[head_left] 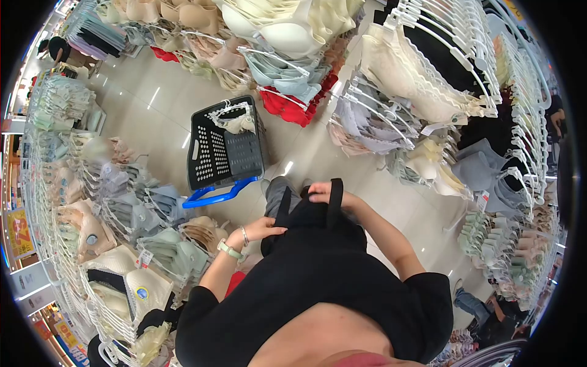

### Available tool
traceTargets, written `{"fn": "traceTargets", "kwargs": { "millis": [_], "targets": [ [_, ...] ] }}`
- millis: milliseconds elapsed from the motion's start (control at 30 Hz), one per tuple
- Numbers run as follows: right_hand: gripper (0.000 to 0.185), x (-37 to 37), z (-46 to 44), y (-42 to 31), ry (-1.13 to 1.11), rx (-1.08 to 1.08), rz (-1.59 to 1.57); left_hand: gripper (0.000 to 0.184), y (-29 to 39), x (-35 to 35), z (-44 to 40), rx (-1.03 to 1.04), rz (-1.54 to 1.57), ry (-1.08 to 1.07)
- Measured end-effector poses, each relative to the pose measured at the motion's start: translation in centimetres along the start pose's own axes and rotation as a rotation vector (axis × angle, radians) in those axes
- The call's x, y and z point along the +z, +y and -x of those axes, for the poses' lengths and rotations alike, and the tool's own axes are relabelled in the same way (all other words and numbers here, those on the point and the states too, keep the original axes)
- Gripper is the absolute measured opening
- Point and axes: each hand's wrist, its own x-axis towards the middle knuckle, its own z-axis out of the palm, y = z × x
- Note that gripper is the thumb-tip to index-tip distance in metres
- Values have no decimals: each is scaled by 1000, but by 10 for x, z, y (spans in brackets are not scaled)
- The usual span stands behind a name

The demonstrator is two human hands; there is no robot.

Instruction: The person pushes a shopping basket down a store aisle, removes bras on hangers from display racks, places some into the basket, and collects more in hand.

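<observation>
In front of my body hangs a black cloth item with two wide straps (335, 205), possibly a bag; it blends with my black top. My right hand (330, 194) is at its upper edge, fingers curled, one strap passing over them. My left hand (264, 229), below a bracelet and a pale green watch (230, 248), is closed at the item's left side near the other strap. Beyond my hands stands a black shopping basket (208, 153) with a blue handle (221, 194). A pale bra (239, 125) on a white hanger lies inside it.
Racks of hanging bras (131, 278) crowd the left side. More racks (422, 76) stand at the right, with stacked bras (275, 27) ahead. Pale glossy tiles (143, 98) cover the floor. A person (58, 49) is at the far left, and another (483, 312) at lower right.
</observation>
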Motion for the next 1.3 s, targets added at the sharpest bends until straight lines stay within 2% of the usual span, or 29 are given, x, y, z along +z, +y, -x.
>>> {"fn": "traceTargets", "kwargs": {
  "millis": [33,67,100,133,167,200,233,267,333,367,400,433,467,500,533,600,633,700,733,800,867,933,967,1000,1067,1100,1233,1300],
  "targets": [
    [10,-3,-10,12,273,-139,352,41,13,-5,-1,-71,98,-87],
    [10,-9,-16,24,276,-139,350,39,26,-10,-1,-142,195,-174],
    [12,-12,-22,27,407,-294,499,36,35,-13,0,-111,318,-137],
    [14,-14,-26,31,538,-449,647,36,40,-13,-2,-111,317,-141],
    [14,-14,-27,39,451,-493,660,34,44,-13,-4,-127,596,-3],
    [19,-10,-21,44,341,-226,594,31,46,-13,-6,-141,872,140],
    [22,-11,-17,53,213,-150,656,27,30,-17,-14,-160,1025,153],
    [24,-13,-13,62,84,-72,715,27,14,-15,-24,-161,1024,151],
    [25,-18,5,83,167,-137,709,26,-21,-8,-41,-325,793,374],
    [23,-23,17,87,251,-144,743,28,-62,-1,-54,-327,539,458],
    [23,-26,24,87,335,-154,780,28,-83,8,-59,-325,541,457],
    [23,-18,38,71,338,-154,780,31,-98,15,-62,-247,347,545],
    [19,0,61,33,380,-35,626,35,-104,18,-63,-168,150,627],
    [17,11,75,14,418,81,469,41,-89,14,-54,-203,101,619],
    [17,13,81,19,420,82,465,41,-90,12,-51,-205,99,616],
    [15,13,90,31,614,49,563,38,-92,-1,-42,-158,50,658],
    [15,9,88,37,620,46,558,38,-89,-7,-38,-156,43,655],
    [16,-2,77,53,926,-36,826,31,-82,-20,-25,-302,-560,698],
    [16,-5,75,66,934,-36,824,31,-72,-28,-14,-296,-565,694],
    [21,-4,78,88,1009,204,1311,28,-49,-48,12,-462,-979,327],
    [20,8,106,104,761,372,1400,23,-39,-67,44,-386,-1115,-144],
    [25,38,137,81,258,713,1299,23,-34,-78,74,-311,-907,-459],
    [29,56,149,55,-6,687,1021,23,-32,-80,91,-311,-777,-505],
    [29,73,161,47,-134,442,790,23,-31,-80,105,-313,-648,-549],
    [25,115,170,72,135,-20,451,22,-30,-80,124,-320,-478,-543],
    [25,126,170,74,183,-90,394,22,-29,-81,131,-325,-405,-530],
    [25,126,148,60,377,136,356,22,-34,-82,134,-336,-266,-374],
    [25,116,134,53,507,158,373,21,-37,-85,121,-327,-272,-263]
  ]
}}
